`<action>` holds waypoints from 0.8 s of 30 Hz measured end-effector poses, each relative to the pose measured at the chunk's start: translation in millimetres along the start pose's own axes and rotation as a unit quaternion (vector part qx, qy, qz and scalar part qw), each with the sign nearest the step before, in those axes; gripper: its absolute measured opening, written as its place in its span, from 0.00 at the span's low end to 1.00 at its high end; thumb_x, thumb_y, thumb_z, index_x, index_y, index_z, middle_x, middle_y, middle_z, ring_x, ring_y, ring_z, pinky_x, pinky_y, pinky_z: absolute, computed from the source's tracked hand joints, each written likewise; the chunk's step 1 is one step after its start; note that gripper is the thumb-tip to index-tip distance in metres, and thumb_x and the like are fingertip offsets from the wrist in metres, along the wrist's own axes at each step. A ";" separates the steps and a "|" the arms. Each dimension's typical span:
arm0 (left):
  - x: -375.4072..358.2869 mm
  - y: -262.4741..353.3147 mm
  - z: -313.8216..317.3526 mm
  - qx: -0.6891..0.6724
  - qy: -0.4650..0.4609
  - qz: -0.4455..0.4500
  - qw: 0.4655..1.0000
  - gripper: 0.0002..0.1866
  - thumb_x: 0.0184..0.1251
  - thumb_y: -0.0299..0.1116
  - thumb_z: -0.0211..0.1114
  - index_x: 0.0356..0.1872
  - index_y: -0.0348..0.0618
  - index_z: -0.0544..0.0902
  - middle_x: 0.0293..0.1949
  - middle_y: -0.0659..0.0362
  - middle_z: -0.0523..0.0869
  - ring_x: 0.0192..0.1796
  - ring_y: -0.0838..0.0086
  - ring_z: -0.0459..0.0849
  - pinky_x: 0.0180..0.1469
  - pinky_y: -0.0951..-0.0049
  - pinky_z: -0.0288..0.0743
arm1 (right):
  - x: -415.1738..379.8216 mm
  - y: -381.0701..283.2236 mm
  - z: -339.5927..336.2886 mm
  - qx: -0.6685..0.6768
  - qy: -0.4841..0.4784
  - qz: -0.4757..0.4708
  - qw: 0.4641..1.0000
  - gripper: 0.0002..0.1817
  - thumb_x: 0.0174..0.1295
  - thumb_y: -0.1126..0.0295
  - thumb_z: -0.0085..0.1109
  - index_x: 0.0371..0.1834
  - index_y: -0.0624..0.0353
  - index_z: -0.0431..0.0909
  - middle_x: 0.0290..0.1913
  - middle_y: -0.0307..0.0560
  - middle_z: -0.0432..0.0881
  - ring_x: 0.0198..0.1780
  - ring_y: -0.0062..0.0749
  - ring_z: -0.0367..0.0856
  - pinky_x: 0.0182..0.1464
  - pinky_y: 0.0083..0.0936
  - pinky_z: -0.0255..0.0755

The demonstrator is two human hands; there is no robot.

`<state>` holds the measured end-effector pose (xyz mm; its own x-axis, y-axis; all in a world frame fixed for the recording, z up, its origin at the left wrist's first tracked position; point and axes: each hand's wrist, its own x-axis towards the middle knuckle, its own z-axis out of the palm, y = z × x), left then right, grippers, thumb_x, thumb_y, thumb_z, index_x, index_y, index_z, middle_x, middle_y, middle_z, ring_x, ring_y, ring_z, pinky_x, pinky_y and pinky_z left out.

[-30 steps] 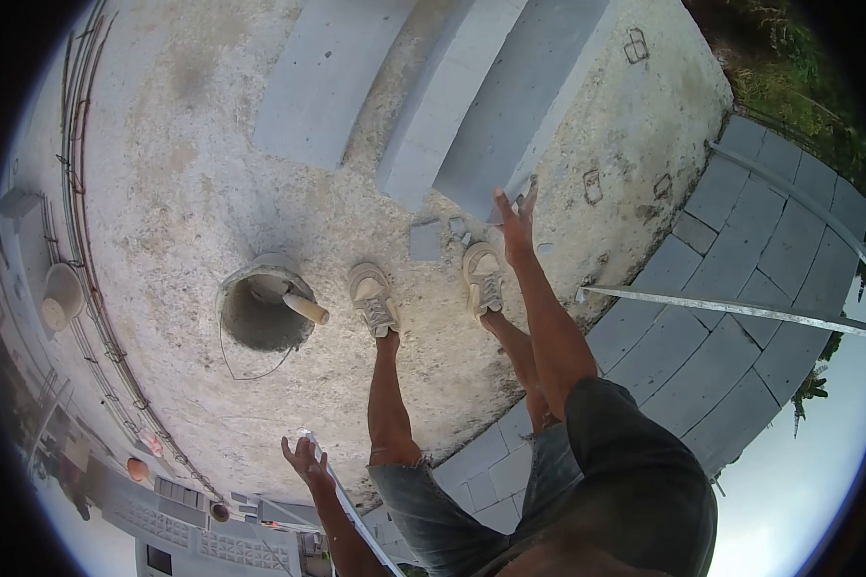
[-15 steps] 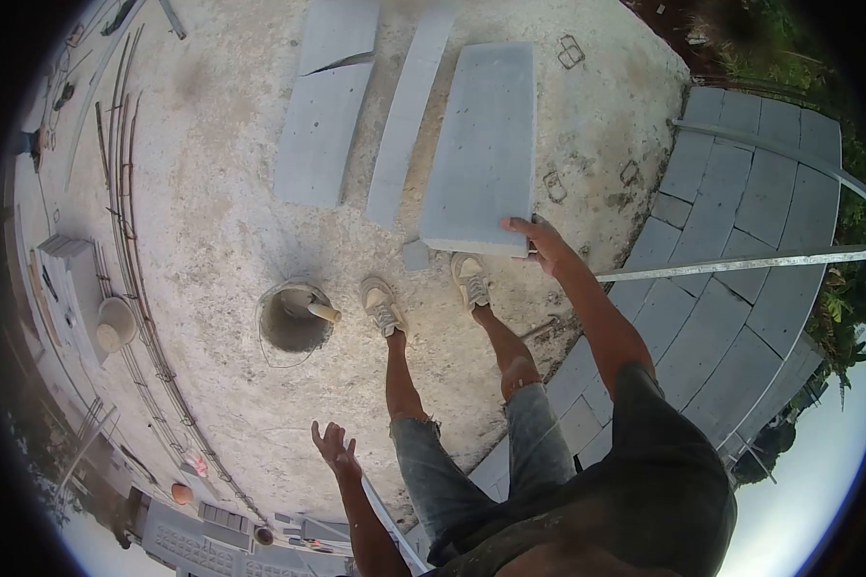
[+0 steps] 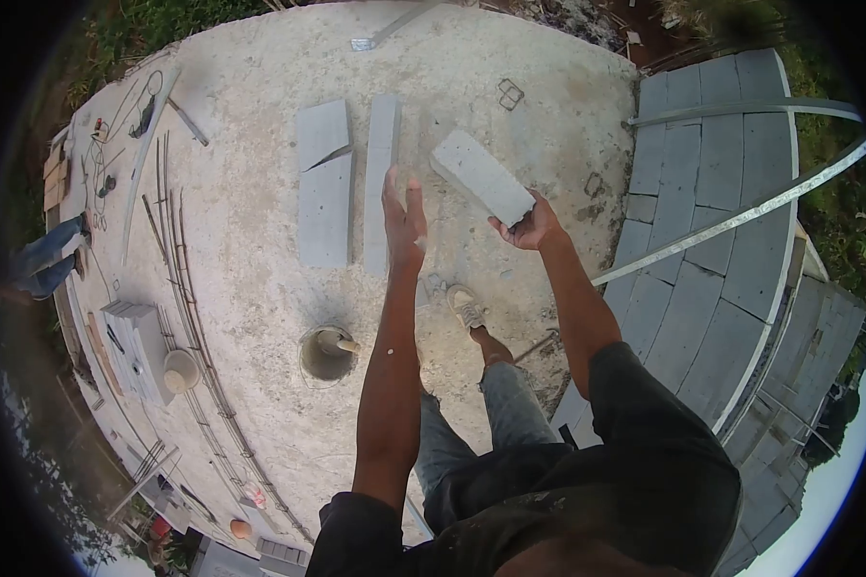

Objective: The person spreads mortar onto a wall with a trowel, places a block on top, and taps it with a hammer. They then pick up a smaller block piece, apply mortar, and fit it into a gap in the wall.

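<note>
A light grey building block (image 3: pixel 479 178) is off the ground, tilted, with my right hand (image 3: pixel 529 227) gripping its near end. My left hand (image 3: pixel 406 219) is stretched out with fingers extended and a gap at the thumb, and it holds nothing. It appears in front of a narrow grey block strip (image 3: pixel 383 144) lying on the concrete, apart from the held block. Left of that strip lies a wider grey block (image 3: pixel 323 212) with a dark diagonal crack or gap near its far end.
A bucket (image 3: pixel 325 362) with a handled tool inside stands near my feet. At right rises a grey block wall (image 3: pixel 707 216), with metal bars (image 3: pixel 741 207) slanting across it. Long rebar (image 3: pixel 197 322) and a block stack (image 3: pixel 137 346) lie left. Another person's legs (image 3: pixel 56 255) show far left.
My right hand has lifted the block from the concrete and turned it. My left hand has swung forward from low beside my legs to near the strip. The view has shifted.
</note>
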<state>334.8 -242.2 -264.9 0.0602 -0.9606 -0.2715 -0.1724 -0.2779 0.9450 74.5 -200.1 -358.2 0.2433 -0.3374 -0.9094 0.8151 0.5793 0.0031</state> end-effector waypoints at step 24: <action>31.5 -62.5 -62.7 0.099 -0.259 -0.411 0.868 0.43 0.77 0.65 0.54 0.80 0.46 0.58 0.77 0.43 0.66 0.76 0.52 0.69 0.75 0.49 0.61 | -43.3 -36.2 74.6 -0.647 0.377 -0.294 0.595 0.52 0.47 0.60 0.79 0.74 0.55 0.58 0.64 0.57 0.70 0.63 0.60 0.75 0.62 0.55 0.71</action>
<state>409.2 -254.5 -321.0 -0.1985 -0.2973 -0.9339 -0.4493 -0.8192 0.3563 73.7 -261.7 -287.9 -0.5853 -0.6177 -0.5252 -0.5619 0.7760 -0.2865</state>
